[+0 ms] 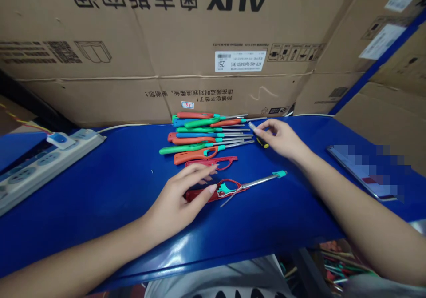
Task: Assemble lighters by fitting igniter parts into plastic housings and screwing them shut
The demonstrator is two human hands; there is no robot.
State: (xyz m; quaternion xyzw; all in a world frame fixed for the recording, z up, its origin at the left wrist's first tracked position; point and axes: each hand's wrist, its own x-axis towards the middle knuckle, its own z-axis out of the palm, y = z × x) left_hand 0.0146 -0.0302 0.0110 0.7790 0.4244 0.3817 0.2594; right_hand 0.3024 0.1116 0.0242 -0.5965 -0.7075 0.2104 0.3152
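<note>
My left hand (pixel 181 191) is spread over the handle of a taken-apart red stick lighter (pixel 233 186), fingers and thumb apart. Part of that handle is hidden beneath the hand. A teal trigger and thin white wires show in it, and its metal tube ends in a teal piece (pixel 280 173). Just beyond my left fingertips lies a separate red handle shell (pixel 228 161). Farther right, my right hand (pixel 281 139) is closed on a small screwdriver (pixel 262 142) with a black and yellow handle, beside the tips of the lighter row.
Several green, blue and orange stick lighters (pixel 196 147) lie in a row on the blue table (pixel 133 173). Behind them stands a cardboard wall (pixel 186 87). A power strip (pixel 49 160) is at left, a phone (pixel 362 173) at right. Below the front edge are coloured parts (pixel 336 262).
</note>
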